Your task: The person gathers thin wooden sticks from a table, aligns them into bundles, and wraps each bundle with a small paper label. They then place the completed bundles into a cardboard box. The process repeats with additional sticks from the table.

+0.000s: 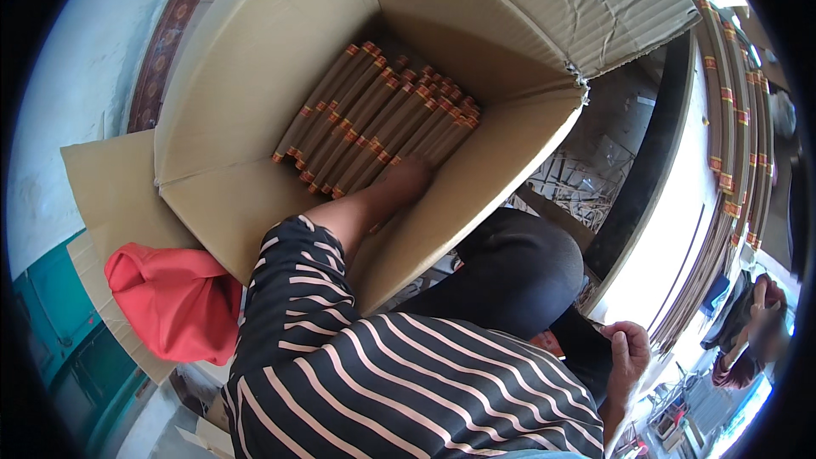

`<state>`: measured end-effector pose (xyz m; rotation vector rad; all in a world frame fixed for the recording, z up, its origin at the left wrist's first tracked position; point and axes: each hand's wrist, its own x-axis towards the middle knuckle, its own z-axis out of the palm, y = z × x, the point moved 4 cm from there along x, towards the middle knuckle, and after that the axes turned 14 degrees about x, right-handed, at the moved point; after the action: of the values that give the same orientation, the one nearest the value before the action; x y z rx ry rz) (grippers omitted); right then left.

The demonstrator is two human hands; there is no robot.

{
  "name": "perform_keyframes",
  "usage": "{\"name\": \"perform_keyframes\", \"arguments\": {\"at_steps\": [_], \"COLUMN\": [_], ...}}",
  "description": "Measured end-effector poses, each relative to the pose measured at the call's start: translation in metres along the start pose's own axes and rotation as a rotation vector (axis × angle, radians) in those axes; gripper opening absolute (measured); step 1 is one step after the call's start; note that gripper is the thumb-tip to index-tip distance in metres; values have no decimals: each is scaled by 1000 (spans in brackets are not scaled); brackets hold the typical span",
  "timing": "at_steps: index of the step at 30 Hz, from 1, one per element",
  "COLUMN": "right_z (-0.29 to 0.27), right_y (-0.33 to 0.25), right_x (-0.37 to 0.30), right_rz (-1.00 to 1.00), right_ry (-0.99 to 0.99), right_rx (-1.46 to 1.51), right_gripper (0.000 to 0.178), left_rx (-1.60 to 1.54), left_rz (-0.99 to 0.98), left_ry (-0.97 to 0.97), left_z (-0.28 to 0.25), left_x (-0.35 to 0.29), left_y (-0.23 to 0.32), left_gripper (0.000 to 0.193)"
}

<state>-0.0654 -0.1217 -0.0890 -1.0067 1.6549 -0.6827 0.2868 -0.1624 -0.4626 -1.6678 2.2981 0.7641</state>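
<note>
My left hand (pixel 410 178) reaches down into a large open cardboard box (pixel 229 110). It touches the near right end of a stack of long, slim brown packs (pixel 365 123) with red and yellow bands. The packs lie side by side on the box bottom, in several rows. Shadow and the hand's own back hide the fingers, so their grip cannot be made out. Outside the box, beyond my bent knee, my right hand (pixel 627 353) hangs with its thumb against curled fingers. Nothing shows in it.
More long banded brown packs (pixel 727 110) lie on a light surface at the right. A red cloth (pixel 174 302) hangs by the box's left flap. Thin sticks (pixel 569 183) litter the floor beside the box. Another person (pixel 748 336) is at the far right.
</note>
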Motion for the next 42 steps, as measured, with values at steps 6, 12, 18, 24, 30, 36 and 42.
{"name": "perform_keyframes", "arguments": {"at_steps": [6,12,18,24,30,36,42], "right_z": [-1,-4,-4,-4,-4,-5,-5], "right_y": [0,3,2,4,10,9,9], "right_x": [-1,0,3,5,6,10,10], "right_rz": [-3,22,1,14,23,7,4], "right_ry": [-8,10,-13,-33,-23,-31,-36], "right_rx": [-7,31,21,29,6,4,-7], "right_gripper": [17,16,16,17,16,17,17], "left_rx": [-9,-159,-27,-12,-223,-885,-487], "left_rz": [100,-43,-365,-608,-1465,-1901,-1553], "left_ry": [-181,-247,-202,-14,479,323,-55], "left_z": [-1,-31,-45,-18,-11,72,121], "left_x": [22,2,-14,-39,-95,-121,-110], "left_y": [-1,-8,-80,-151,-150,-166,-196], "left_gripper": [22,25,30,37,39,60,53]}}
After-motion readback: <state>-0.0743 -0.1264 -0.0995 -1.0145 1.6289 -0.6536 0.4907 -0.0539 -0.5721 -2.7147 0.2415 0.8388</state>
